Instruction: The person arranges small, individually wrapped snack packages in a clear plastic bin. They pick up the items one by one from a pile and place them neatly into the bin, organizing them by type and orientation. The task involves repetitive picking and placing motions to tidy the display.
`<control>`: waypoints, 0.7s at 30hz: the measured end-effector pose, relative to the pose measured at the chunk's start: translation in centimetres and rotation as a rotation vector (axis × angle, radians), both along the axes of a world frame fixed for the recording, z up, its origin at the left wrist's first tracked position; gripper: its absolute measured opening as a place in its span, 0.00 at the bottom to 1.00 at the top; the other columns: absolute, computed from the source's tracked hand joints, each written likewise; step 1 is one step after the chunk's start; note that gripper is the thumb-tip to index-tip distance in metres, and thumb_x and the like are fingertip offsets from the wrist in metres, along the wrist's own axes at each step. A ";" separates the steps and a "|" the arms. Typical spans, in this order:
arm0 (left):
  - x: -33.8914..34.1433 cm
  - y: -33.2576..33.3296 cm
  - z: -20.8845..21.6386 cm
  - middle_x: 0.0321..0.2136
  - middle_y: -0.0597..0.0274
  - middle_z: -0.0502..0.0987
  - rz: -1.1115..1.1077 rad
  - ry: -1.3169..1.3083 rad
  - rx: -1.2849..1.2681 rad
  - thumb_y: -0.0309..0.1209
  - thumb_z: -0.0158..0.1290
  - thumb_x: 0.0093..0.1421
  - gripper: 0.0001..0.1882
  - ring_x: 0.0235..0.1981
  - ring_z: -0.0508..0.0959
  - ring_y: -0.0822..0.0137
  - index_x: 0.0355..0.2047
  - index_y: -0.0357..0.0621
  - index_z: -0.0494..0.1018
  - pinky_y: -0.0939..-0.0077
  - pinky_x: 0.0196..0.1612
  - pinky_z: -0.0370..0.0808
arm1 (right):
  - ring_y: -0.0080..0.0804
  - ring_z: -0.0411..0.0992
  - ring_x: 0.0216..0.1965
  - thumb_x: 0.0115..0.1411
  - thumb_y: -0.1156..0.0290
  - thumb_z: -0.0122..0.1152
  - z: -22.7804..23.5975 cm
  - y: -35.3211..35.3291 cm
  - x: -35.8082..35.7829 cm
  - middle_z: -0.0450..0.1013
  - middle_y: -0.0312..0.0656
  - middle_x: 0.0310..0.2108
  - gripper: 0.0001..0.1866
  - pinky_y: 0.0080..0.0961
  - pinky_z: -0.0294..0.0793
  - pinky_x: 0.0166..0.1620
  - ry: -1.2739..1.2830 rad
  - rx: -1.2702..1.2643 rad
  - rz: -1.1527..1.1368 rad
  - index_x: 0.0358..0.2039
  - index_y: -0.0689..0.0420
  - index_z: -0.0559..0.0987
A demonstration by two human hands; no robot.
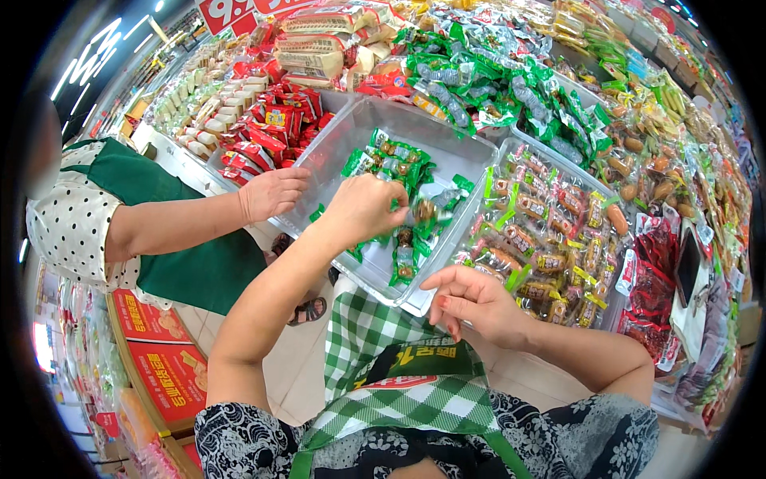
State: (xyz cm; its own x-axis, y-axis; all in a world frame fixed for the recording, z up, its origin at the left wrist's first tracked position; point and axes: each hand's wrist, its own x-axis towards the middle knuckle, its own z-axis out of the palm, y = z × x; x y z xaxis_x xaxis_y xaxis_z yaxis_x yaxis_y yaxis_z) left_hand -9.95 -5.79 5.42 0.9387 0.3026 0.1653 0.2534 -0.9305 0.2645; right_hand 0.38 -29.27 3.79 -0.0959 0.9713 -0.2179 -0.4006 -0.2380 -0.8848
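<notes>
A clear plastic bin (325, 160) in front of me holds loose green-and-clear snack packets (405, 254), scattered over its base. My left hand (363, 209) reaches over the bin, fingers curled in a pinch. At its fingertips is a motion-blurred green snack packet (431, 211); the exact contact is hard to see. My right hand (479, 305) is by the bin's near right corner, its fingers apart and nothing visible in them. Beside it lies a bin of small wrapped sausage-like snacks (531, 239).
At the left, another person's hand (275, 194) rests near the bin's left rim; that person wears a green apron (179, 239). Red packets (271, 132) lie behind that hand. A heap of green packets (479, 76) stands behind the bin. A dark phone (686, 267) lies far right.
</notes>
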 end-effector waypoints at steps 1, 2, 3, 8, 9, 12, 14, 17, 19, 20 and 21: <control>0.1 0.1 -0.3 0.19 0.54 0.78 0.021 0.035 -0.050 0.36 0.61 0.48 0.09 0.24 0.79 0.53 0.27 0.46 0.79 0.61 0.29 0.75 | 0.16 0.68 0.24 0.67 0.73 0.47 0.1 0.0 0.0 0.74 0.37 0.31 0.14 0.15 0.70 0.29 -0.002 0.008 -0.001 0.52 0.58 0.69; 0.2 0.1 -0.5 0.20 0.54 0.78 0.041 0.071 -0.100 0.37 0.62 0.48 0.10 0.24 0.79 0.53 0.27 0.46 0.79 0.61 0.30 0.75 | 0.16 0.68 0.24 0.67 0.73 0.47 0.1 -0.2 0.0 0.74 0.37 0.31 0.14 0.15 0.70 0.28 0.004 0.006 -0.001 0.52 0.58 0.69; 0.2 0.3 -0.6 0.20 0.54 0.78 0.064 0.105 -0.145 0.38 0.63 0.47 0.11 0.25 0.79 0.54 0.26 0.46 0.79 0.61 0.31 0.75 | 0.16 0.68 0.24 0.67 0.73 0.47 0.1 -0.2 0.0 0.73 0.37 0.31 0.14 0.15 0.70 0.28 0.001 0.003 -0.003 0.52 0.58 0.69; 0.8 0.6 -4.1 0.27 0.51 0.79 0.060 0.191 -0.171 0.43 0.63 0.47 0.22 0.32 0.81 0.54 0.39 0.43 0.76 0.64 0.35 0.75 | 0.18 0.68 0.23 0.66 0.75 0.46 0.1 0.1 -0.1 0.73 0.40 0.30 0.14 0.16 0.70 0.27 -0.047 -0.034 0.013 0.52 0.60 0.69; 1.1 0.7 -5.2 0.34 0.49 0.79 0.031 0.307 -0.122 0.46 0.63 0.46 0.28 0.38 0.79 0.52 0.44 0.43 0.74 0.62 0.40 0.75 | 0.19 0.69 0.22 0.66 0.76 0.46 0.5 0.1 -0.2 0.73 0.41 0.30 0.14 0.16 0.70 0.27 -0.102 -0.042 0.021 0.52 0.59 0.69; 2.1 -0.9 -6.0 0.41 0.40 0.73 0.099 0.424 -0.134 0.40 0.67 0.43 0.31 0.44 0.76 0.47 0.44 0.36 0.70 0.59 0.47 0.74 | 0.20 0.68 0.21 0.65 0.77 0.47 -0.5 -0.1 -0.3 0.75 0.41 0.31 0.14 0.17 0.69 0.26 -0.084 -0.039 -0.011 0.51 0.59 0.69; 2.6 -1.1 -7.2 0.49 0.36 0.67 0.148 0.419 -0.112 0.39 0.70 0.40 0.37 0.43 0.77 0.44 0.48 0.33 0.68 0.60 0.45 0.77 | 0.22 0.70 0.22 0.64 0.77 0.47 -0.7 -0.3 -0.4 0.75 0.42 0.30 0.14 0.19 0.72 0.26 -0.119 -0.002 -0.043 0.50 0.62 0.70; 4.0 -0.5 -8.8 0.46 0.36 0.69 0.166 0.370 -0.137 0.37 0.69 0.39 0.30 0.41 0.78 0.45 0.42 0.33 0.74 0.61 0.44 0.77 | 0.27 0.71 0.23 0.63 0.78 0.49 -1.7 -0.5 0.1 0.75 0.45 0.30 0.14 0.23 0.73 0.27 -0.064 0.021 -0.078 0.50 0.64 0.69; 3.6 -0.9 -9.1 0.45 0.39 0.70 0.163 0.344 -0.096 0.35 0.68 0.40 0.25 0.41 0.78 0.47 0.39 0.36 0.77 0.61 0.43 0.77 | 0.26 0.71 0.22 0.62 0.78 0.51 -2.7 -0.7 0.4 0.75 0.48 0.30 0.14 0.22 0.73 0.25 0.019 0.031 -0.075 0.49 0.65 0.69; 3.6 -0.5 -9.0 0.46 0.39 0.70 0.143 0.317 -0.059 0.35 0.68 0.40 0.25 0.41 0.78 0.47 0.39 0.37 0.77 0.61 0.43 0.77 | 0.26 0.70 0.21 0.61 0.78 0.51 -2.7 -0.6 0.6 0.75 0.50 0.30 0.14 0.21 0.73 0.25 0.060 0.037 -0.077 0.49 0.65 0.69; 3.3 -0.4 -8.7 0.46 0.40 0.70 0.119 0.299 -0.032 0.34 0.68 0.40 0.25 0.41 0.78 0.47 0.40 0.38 0.77 0.61 0.42 0.77 | 0.26 0.70 0.21 0.61 0.79 0.51 -2.6 -0.5 0.5 0.75 0.50 0.30 0.14 0.21 0.73 0.25 0.052 0.030 -0.078 0.49 0.65 0.69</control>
